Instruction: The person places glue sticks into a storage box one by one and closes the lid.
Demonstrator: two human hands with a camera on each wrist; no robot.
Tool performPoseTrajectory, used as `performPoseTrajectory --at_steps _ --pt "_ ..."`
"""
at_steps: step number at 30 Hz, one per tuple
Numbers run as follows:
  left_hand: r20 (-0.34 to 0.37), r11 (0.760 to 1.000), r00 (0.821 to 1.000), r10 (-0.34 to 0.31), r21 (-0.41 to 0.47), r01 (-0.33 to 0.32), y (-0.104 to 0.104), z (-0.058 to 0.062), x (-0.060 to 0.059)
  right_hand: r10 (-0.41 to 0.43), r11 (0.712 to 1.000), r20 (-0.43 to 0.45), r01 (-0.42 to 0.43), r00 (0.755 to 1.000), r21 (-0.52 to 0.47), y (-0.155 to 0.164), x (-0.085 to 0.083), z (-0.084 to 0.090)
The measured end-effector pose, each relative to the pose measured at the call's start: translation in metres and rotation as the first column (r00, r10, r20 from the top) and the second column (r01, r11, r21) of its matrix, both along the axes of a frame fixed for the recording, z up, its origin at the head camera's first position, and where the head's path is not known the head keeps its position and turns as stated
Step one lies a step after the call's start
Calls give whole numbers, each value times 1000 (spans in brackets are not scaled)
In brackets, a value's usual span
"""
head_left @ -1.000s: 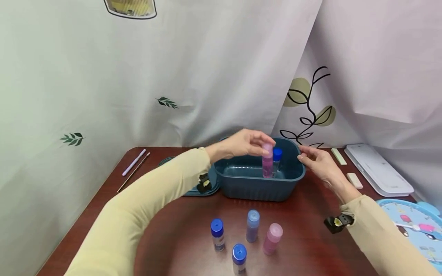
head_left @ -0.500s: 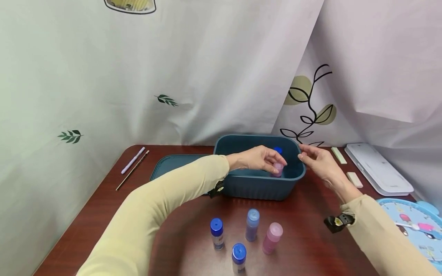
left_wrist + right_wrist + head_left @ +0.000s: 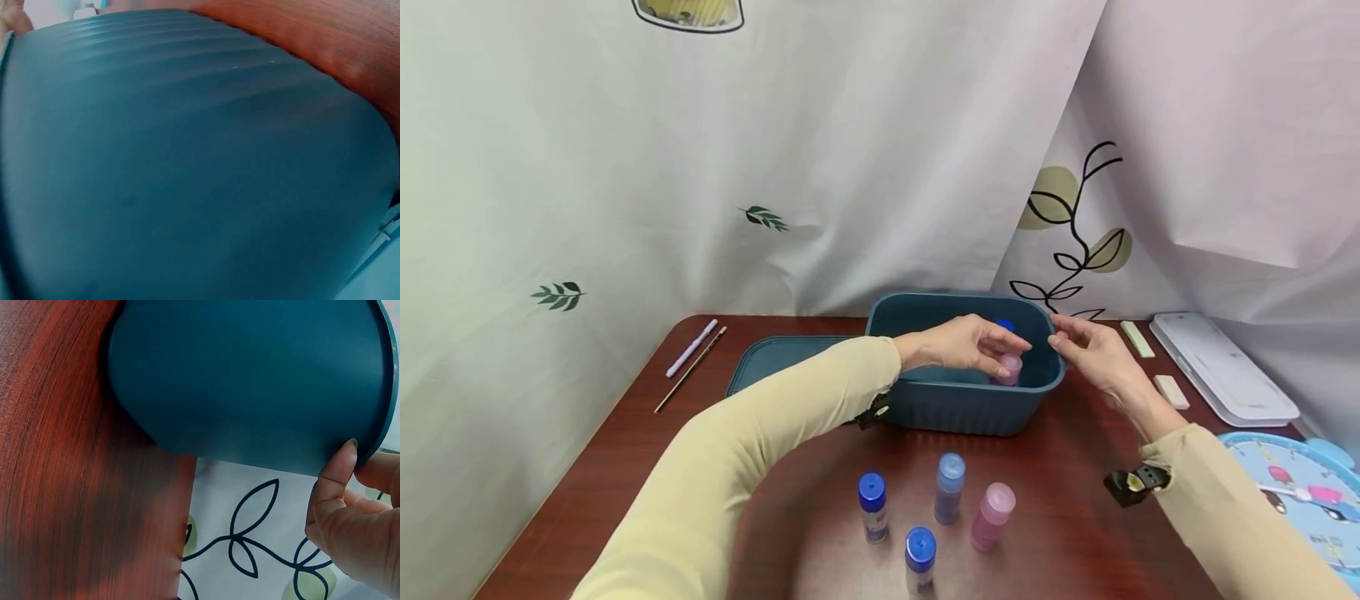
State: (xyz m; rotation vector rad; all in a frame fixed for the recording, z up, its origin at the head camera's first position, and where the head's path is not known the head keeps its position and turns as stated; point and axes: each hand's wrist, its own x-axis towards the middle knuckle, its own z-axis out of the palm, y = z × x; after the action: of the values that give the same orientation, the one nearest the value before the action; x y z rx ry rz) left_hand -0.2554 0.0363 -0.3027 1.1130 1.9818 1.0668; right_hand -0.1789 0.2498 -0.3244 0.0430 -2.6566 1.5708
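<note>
"What filled the left wrist view?"
"The ribbed outer wall of a teal container (image 3: 187, 150)."
"What bordered it?"
"Reddish wood-grain tabletop (image 3: 331, 31) lay upper right; part of a hand (image 3: 15, 19) showed at the upper left corner; a ridged blue edge (image 3: 380, 245) appeared lower right."

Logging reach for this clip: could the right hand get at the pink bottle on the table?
Probably yes, once the right hand releases the bin: bare tabletop leaves the right side of the pink bottle free.
</note>
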Motion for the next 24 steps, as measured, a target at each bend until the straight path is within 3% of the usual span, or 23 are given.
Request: performPoseTrajectory --at_steps 5,8,10,14,18,22,24 --pt "-1 996 1000 -22 82 22 -34 26 7 2 1000 9 -2 1000 -13 1 0 0" --pt "47 989 994 -95 118 89 -71 37 16 7 1000 3 -7 1000 -25 1 0 0" --pt "98 984 983 -155 107 145 -98 37 26 13 1000 2 -13 1000 -27 2 1 0" --pt "241 969 938 -247 84 234 -141 20 45 11 1000 8 -11 1000 -26 2 0 2" --pt "324 956 900 -293 77 283 -160 -6 59 8 1000 3 -7 1000 -19 3 0 2" --pt "359 956 887 -290 78 281 -166 -24 71 15 1000 -6 -15 1000 -10 2 0 0" --pt "349 962 896 -274 85 261 -166 -29 76 16 1000 -6 -17 1000 -7 1 0 0"
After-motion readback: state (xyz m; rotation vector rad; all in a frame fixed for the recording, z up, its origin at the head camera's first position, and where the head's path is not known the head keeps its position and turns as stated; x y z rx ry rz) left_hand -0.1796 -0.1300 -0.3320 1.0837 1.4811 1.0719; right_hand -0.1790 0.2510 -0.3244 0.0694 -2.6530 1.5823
